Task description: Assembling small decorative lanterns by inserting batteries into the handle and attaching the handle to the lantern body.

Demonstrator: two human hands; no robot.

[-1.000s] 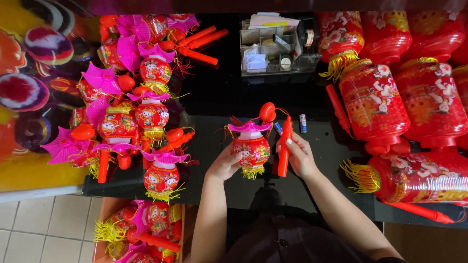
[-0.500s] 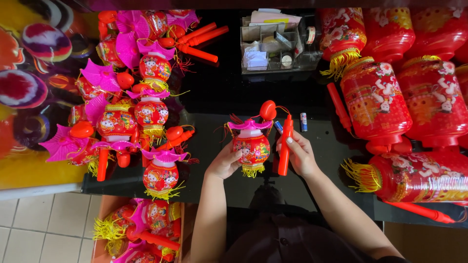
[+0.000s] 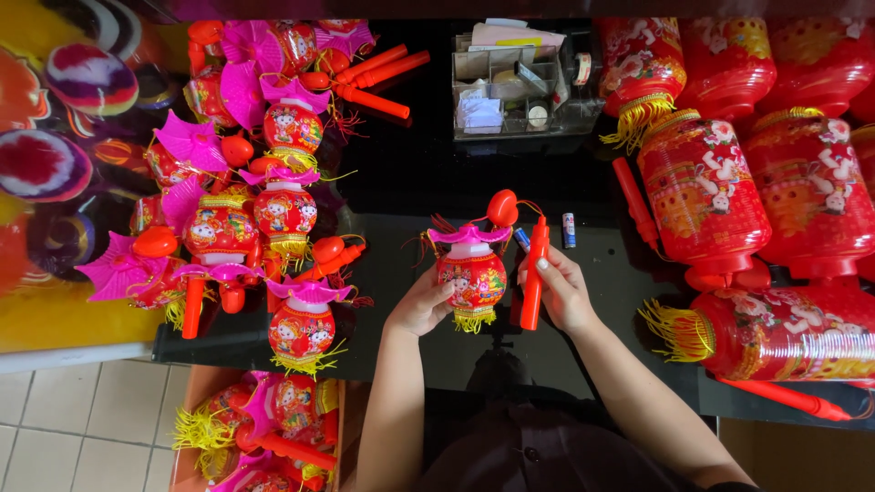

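A small red toy lantern [image 3: 472, 276] with a pink roof and yellow fringe sits at the middle of the black table [image 3: 428, 182]. My left hand [image 3: 421, 303] cups its left side. My right hand [image 3: 563, 292] grips the lantern's red stick handle [image 3: 532, 273], held upright just right of the lantern. A red round cap [image 3: 502, 208] and a thin cord join the handle's top to the lantern. Two small batteries [image 3: 568, 230] lie on the table just above my right hand.
A heap of similar small lanterns [image 3: 264, 210] with pink roofs fills the table's left side. Large red cylinder lanterns [image 3: 720, 196] crowd the right. A clear desk organiser [image 3: 515, 87] stands at the back. A box of more lanterns [image 3: 264, 433] rests on the tiled floor.
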